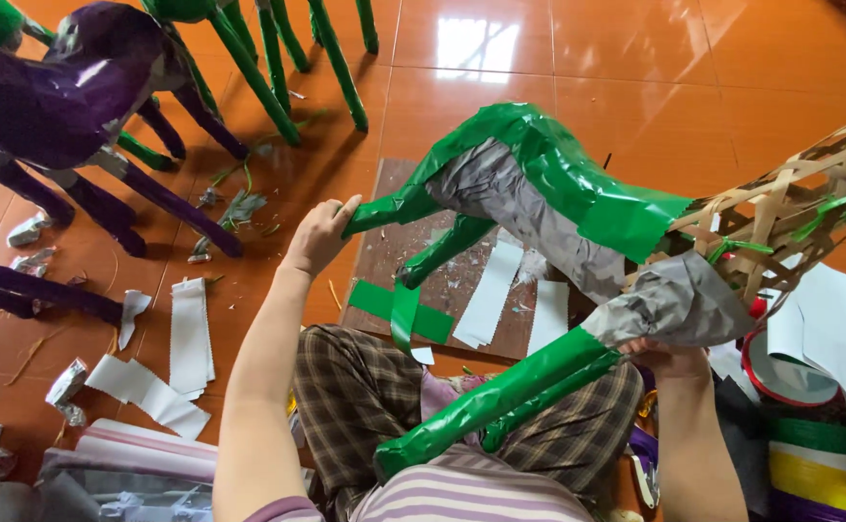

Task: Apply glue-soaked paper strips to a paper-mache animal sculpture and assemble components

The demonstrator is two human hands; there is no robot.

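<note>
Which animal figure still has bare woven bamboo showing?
The green-taped figure held by both hands: its right end is open bamboo lattice. The purple figure and the green legs behind are fully taped.

Purple figures (pixel 65 87) crowd left — floor (pixel 635 48) open.

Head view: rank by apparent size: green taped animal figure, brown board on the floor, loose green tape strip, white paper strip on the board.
1. green taped animal figure, though nearest the camera
2. brown board
3. white paper strip and green tape strip: look alike, not ranked
</note>
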